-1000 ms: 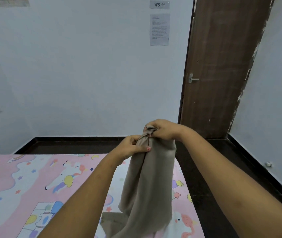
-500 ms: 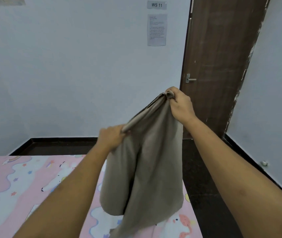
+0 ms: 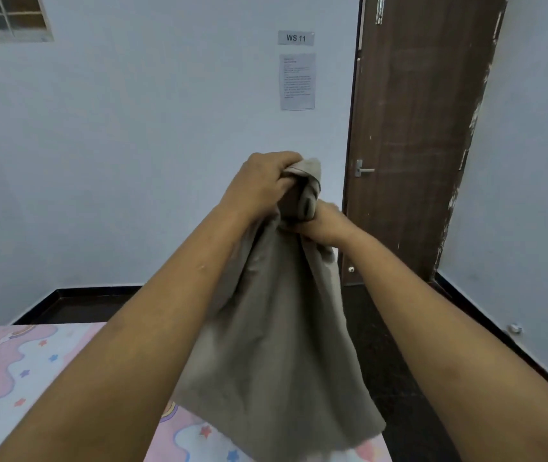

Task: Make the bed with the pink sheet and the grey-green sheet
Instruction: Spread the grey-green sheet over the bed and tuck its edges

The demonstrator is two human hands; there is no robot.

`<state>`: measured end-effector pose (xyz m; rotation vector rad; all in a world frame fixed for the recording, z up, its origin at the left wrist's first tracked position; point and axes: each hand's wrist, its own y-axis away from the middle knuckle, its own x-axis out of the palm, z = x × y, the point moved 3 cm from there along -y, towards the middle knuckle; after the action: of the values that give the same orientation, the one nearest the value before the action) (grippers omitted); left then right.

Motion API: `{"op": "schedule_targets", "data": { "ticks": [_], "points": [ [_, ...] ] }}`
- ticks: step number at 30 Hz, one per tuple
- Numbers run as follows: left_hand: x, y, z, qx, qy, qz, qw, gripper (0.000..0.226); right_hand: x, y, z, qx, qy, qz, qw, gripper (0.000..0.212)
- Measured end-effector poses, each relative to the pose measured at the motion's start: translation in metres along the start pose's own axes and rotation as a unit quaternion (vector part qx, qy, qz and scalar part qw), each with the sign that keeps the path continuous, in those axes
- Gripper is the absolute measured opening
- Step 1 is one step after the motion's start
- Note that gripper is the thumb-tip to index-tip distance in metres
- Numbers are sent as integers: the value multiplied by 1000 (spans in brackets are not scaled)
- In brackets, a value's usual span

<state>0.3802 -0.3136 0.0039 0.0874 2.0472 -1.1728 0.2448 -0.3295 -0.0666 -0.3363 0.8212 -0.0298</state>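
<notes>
Pink sheet (image 3: 32,378) lies spread at 8 o'clock; your left hand (image 3: 259,188) and right hand (image 3: 324,225), fingers curled, bunch grey-green sheet (image 3: 276,345) at centre, rest hanging toward 6; bunched grip risks twisted, lopsided spread.

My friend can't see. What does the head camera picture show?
The left hand and right hand hold a bunched grey-green sheet up over a pink sheet. Behind stand a white wall and a brown door.

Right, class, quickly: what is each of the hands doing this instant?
Left hand: closed, gripping the bunched top of the grey-green fabric sheet.
Right hand: closed, gripping the same sheet just below.
</notes>
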Motion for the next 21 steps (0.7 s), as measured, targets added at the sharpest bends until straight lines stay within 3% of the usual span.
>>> {"op": "schedule_targets", "data": {
  "ticks": [4,6,8,11,13,16,18,19,21],
  "points": [
    [0,24,39,-39,-134,163,977,48,-25,5,2,-53,-79,-108,990,27],
    [11,44,66,-95,-214,219,947,33,-25,5,17,-100,-45,-100,989,22],
    [16,63,84,-173,-241,207,932,7,-11,4,26,-108,-17,-79,991,17],
    [10,88,108,-277,-148,100,944,19,6,7,21,-73,-25,-58,995,36],
    [3,100,120,-336,41,-30,940,29,12,10,15,-57,-6,-1,998,36],
    [4,113,122,-387,227,-143,882,34,29,17,11,-41,84,126,988,39],
    [7,125,119,-379,236,-131,885,31,47,22,2,-6,142,219,965,54],
    [6,131,119,-349,192,-96,912,24,57,26,-8,24,171,275,946,57],
    [9,143,117,-248,21,67,966,19,72,32,-33,85,250,379,887,57]
  ]
}}
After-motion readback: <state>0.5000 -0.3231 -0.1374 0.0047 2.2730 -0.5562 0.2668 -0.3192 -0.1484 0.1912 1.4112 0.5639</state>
